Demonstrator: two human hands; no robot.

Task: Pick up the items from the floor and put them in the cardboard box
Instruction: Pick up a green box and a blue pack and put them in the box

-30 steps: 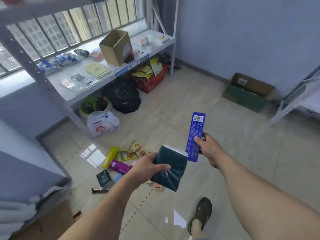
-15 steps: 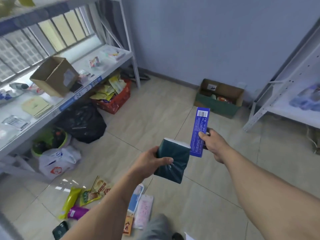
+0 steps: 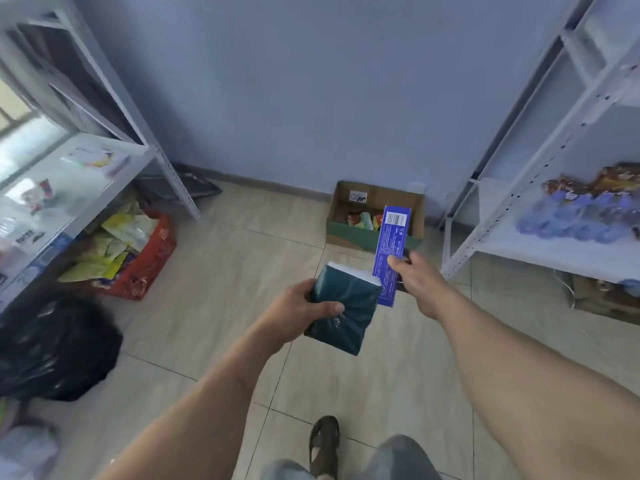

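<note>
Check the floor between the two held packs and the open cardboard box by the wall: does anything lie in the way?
Nothing visible does. Bare tiles run from the green pack and blue box to the cardboard box; its top is open.

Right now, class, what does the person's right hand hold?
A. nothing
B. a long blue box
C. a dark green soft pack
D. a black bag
B: the right hand pinches the long blue box, while the left hand holds the dark green pack.

- Beige tiled floor (image 3: pixel 225 306), glossy.
- Open brown cardboard box (image 3: pixel 375 199) at the far wall.
- Red plastic crate (image 3: pixel 152 261) far left.
- Black plastic bag (image 3: pixel 52 348) near left.
</note>
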